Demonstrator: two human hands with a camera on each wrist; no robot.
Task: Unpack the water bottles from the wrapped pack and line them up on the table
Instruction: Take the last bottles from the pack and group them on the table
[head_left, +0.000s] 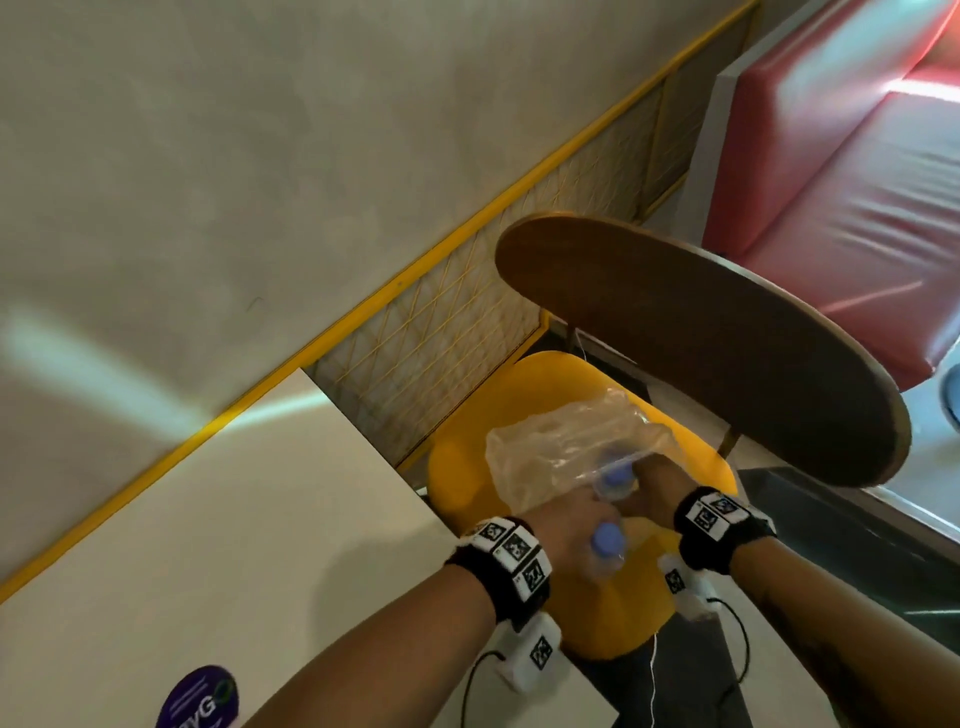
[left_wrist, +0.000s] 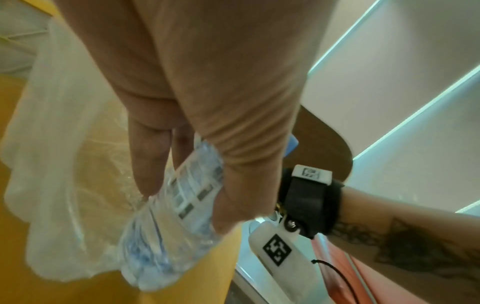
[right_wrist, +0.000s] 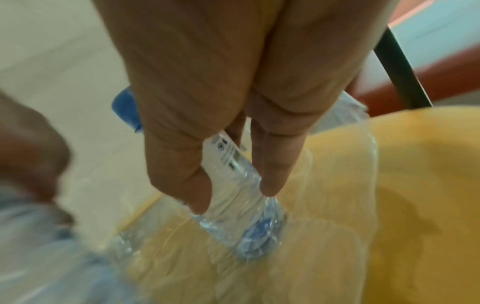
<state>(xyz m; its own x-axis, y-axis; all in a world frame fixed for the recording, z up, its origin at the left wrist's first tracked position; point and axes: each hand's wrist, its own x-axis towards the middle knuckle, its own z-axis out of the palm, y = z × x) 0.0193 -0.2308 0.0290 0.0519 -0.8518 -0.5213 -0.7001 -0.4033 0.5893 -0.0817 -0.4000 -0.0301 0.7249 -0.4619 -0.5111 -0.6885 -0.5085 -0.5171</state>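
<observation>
The clear plastic wrap (head_left: 561, 447) lies slack on the yellow chair seat (head_left: 696, 452). My left hand (head_left: 561, 525) grips a clear water bottle (head_left: 763, 556) with a blue cap, fingers curled round its body (left_wrist: 182, 207). My right hand (head_left: 660, 488) grips a second blue-capped bottle (head_left: 615, 480) at the mouth of the wrap; in the right wrist view its fingers (right_wrist: 179, 168) pinch that bottle's body (right_wrist: 239, 207) above the seat. The wrap (left_wrist: 59, 156) hangs behind the left bottle. Whether more bottles stay inside the wrap is hidden.
A white table (head_left: 197, 530) with a purple round sticker (head_left: 200, 699) lies to the left of the chair. The chair's brown wooden back (head_left: 717, 343) rises behind the seat. A yellow-framed mesh panel (head_left: 467, 312) and a red padded bench (head_left: 841, 171) stand beyond.
</observation>
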